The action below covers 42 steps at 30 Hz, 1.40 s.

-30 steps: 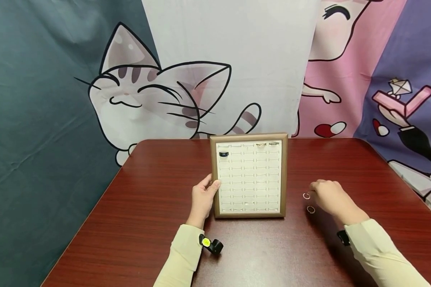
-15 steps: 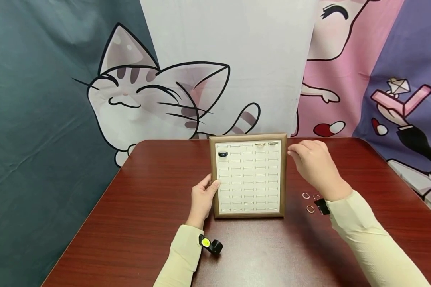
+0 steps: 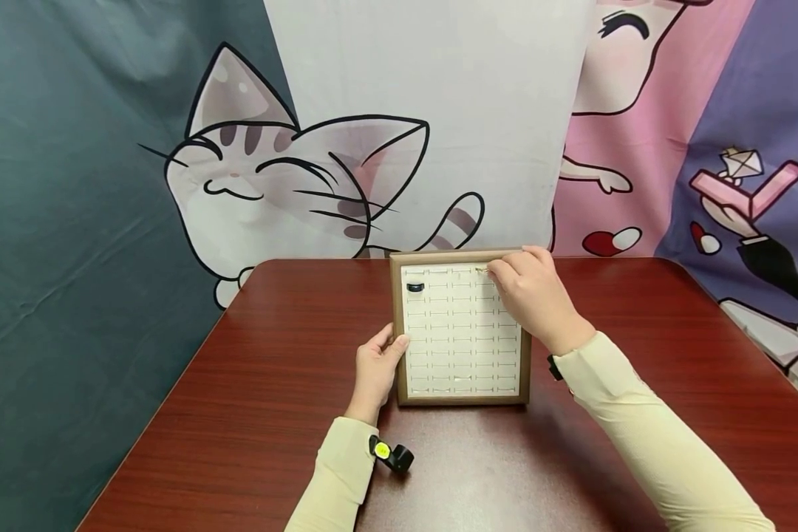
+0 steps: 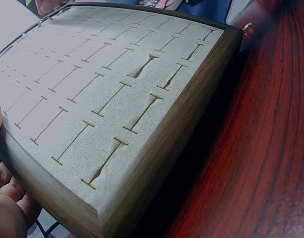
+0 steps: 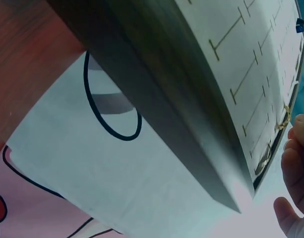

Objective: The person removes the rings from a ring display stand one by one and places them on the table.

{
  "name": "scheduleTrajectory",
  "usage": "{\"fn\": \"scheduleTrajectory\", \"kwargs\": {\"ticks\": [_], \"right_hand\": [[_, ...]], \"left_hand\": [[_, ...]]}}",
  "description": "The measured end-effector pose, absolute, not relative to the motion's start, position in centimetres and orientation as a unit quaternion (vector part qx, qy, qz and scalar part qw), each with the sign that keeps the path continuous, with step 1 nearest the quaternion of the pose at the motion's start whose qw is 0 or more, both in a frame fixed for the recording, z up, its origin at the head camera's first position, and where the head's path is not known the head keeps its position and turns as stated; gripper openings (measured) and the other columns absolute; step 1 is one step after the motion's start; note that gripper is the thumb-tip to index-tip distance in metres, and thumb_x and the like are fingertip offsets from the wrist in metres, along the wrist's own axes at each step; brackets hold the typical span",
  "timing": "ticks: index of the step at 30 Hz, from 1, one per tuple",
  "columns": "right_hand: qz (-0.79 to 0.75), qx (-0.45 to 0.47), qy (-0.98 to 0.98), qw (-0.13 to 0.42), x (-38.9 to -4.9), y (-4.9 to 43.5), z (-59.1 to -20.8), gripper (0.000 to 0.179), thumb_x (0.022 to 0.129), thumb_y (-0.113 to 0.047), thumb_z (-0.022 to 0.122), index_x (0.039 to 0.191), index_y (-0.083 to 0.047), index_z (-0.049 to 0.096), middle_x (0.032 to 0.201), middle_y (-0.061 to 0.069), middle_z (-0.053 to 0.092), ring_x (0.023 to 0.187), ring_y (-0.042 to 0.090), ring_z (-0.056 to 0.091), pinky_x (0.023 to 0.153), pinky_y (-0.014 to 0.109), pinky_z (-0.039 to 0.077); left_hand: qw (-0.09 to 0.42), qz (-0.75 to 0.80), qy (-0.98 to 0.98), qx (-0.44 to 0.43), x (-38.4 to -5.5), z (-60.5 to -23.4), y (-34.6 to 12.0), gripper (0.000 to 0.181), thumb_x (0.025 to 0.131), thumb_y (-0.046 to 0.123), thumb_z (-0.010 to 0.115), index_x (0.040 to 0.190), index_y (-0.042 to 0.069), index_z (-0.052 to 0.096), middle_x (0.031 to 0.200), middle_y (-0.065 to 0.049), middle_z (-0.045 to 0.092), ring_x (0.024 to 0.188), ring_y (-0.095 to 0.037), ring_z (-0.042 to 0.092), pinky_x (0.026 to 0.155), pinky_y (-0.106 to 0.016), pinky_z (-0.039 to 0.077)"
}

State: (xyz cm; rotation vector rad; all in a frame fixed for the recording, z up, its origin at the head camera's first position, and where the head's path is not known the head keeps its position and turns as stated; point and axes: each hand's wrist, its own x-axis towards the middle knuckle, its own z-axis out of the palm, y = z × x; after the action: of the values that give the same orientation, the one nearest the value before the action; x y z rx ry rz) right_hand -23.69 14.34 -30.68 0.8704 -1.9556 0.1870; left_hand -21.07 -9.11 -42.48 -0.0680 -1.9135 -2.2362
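Note:
A wooden-framed ring display board (image 3: 462,332) with a white slotted pad stands on the table. My left hand (image 3: 375,366) grips its left edge, thumb on the front. At the top right of the pad my right hand (image 3: 532,292) pinches a gold ring (image 5: 284,119) in the top slot row. Close by in the right wrist view, a silver ring (image 5: 265,161) sits in the corner slot; the right hand hides it in the head view. Near the upper left of the pad sits a dark blue ring (image 3: 415,287).
The board stands on a reddish-brown table (image 3: 273,428). Loose rings on the table right of the board are mostly hidden by the right arm; one ring (image 4: 248,28) shows past the frame's corner. A cartoon-printed cloth (image 3: 492,111) hangs behind the table.
My right hand has risen from the loose rings on the table, then moved left to the gold ring at the board's top. The left hand and the board stay in place.

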Motion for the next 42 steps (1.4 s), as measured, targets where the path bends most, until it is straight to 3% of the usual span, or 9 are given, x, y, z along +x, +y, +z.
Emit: {"fn": "scheduleTrajectory", "kwargs": {"ticks": [25, 42], "right_hand": [[0.042, 0.350, -0.801, 0.484, -24.51, 13.73, -31.17, 0.008, 0.080, 0.001, 0.065, 0.078, 0.003, 0.057, 0.075, 0.015, 0.058, 0.071, 0.031, 0.057, 0.084, 0.055, 0.037], [0.086, 0.344, -0.807, 0.472, -23.96, 14.09, -31.31, 0.009, 0.077, 0.005, 0.067, 0.081, 0.003, 0.059, 0.076, 0.015, 0.060, 0.072, 0.030, 0.058, 0.088, 0.054, 0.039]], "left_hand": [[0.102, -0.753, -0.649, -0.020, -21.08, -42.67, -9.07, 0.037, 0.087, 0.004, 0.063, 0.121, -0.008, 0.056, 0.105, -0.023, 0.064, 0.077, -0.004, 0.061, 0.066, -0.019, 0.052], [0.102, -0.757, -0.645, -0.021, -21.04, -42.40, -9.10, 0.037, 0.086, 0.003, 0.063, 0.121, -0.008, 0.056, 0.107, -0.025, 0.063, 0.079, -0.004, 0.061, 0.068, -0.018, 0.052]]}}
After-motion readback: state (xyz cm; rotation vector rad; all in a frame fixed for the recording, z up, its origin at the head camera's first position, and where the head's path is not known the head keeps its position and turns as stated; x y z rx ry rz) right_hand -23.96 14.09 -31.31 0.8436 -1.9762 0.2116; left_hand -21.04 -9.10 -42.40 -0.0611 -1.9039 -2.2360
